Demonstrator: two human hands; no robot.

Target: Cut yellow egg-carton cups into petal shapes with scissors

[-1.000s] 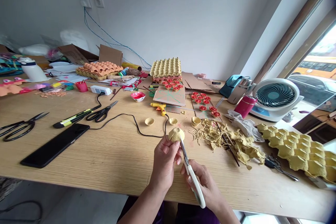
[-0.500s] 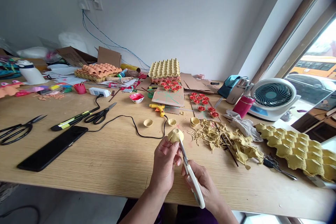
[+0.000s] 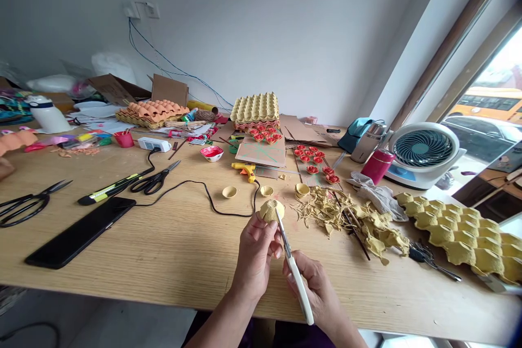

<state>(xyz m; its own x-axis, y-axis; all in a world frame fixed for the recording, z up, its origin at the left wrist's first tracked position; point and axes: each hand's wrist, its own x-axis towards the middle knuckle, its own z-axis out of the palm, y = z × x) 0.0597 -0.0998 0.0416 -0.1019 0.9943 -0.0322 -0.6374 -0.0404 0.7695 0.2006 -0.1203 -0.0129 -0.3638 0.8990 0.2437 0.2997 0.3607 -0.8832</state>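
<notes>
Left hand (image 3: 256, 247) pinches the yellow cup (image 3: 272, 210) at six o'clock; right hand (image 3: 313, 283) grips white-handled scissors (image 3: 299, 289), squeezed tighter now, cut seemingly advancing! Another person's hand (image 3: 5, 168), apparently, appears at nine.

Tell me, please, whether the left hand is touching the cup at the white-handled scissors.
Touching: the head view shows the left hand gripping the cup at its lower edge.
</notes>
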